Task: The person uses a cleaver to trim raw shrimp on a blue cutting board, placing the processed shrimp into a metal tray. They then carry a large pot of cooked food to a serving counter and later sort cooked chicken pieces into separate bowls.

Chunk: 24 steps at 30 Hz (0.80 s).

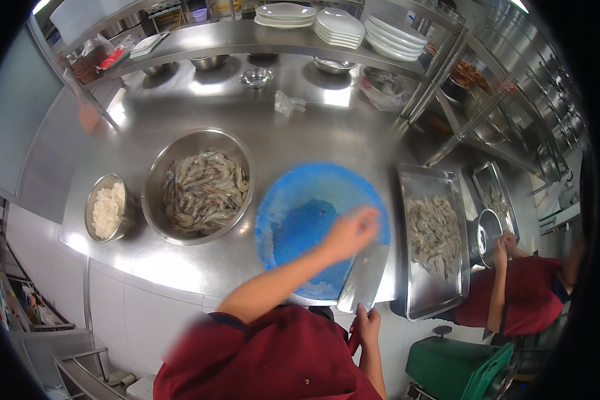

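Note:
My right hand (368,326) grips the dark red handle of a cleaver, low at the board's near edge. The broad steel blade of the cleaver (364,275) lies slanted over the right side of a round blue cutting board (295,200). Blurred by motion, my left hand (354,231) reaches across above the board's right part with its fingers curled. Whether it holds anything cannot be made out. A wet, darker patch marks the middle of the board, with a small dark bit on it. Left of the board, a large steel bowl (152,200) holds many raw shrimp (207,190).
A metal tray (432,302) of shrimp (435,230) stands right of the board. Beyond it are a smaller tray (481,175) and a co-worker's hands (505,245) at a steel bowl (489,222). A steel bowl of white food (109,210) sits far left. Stacked plates (340,25) rest on the overhead shelf.

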Available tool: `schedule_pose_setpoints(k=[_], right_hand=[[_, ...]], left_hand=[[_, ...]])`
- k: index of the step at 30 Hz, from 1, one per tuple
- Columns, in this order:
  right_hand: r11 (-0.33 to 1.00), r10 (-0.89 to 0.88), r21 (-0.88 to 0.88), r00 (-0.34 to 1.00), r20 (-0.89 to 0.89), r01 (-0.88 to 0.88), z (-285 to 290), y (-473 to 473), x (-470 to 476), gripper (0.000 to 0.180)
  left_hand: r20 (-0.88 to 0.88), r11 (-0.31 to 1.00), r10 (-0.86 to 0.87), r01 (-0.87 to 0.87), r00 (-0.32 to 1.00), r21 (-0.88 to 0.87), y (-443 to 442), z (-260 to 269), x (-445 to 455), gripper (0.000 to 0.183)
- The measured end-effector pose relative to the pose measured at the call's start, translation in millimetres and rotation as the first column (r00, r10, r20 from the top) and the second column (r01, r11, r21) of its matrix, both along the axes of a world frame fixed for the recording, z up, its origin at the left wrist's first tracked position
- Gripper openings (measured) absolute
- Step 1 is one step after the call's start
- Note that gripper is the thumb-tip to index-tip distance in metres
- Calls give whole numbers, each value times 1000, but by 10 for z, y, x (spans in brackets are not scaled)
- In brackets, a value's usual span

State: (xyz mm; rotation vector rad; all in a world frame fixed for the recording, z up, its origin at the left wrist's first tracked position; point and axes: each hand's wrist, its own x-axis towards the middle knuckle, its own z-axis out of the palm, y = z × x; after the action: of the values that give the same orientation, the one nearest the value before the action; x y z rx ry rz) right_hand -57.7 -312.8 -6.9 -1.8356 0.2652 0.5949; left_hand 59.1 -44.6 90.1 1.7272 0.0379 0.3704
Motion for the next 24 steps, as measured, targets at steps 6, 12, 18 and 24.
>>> schedule_pose_setpoints(k=[6,12,18,24], right_hand=[[1000,-18,-9,999,-32,18,-45,102,36,32],[999,-32,-4,998,-53,32,-137,140,33,33],[1000,-11,-11,998,-54,11,-156,131,63,35],[1000,3,-30,999,-46,-5,-181,115,39,36]], left_hand=[[-113,748,609,-521,785,411,2283,-655,-859,18],[-551,628,664,23,506,778,3431,-910,-1515,27],[-587,547,695,223,416,807,3557,-1250,-1592,40],[-531,531,699,150,479,834,3398,-787,-1622,34]])
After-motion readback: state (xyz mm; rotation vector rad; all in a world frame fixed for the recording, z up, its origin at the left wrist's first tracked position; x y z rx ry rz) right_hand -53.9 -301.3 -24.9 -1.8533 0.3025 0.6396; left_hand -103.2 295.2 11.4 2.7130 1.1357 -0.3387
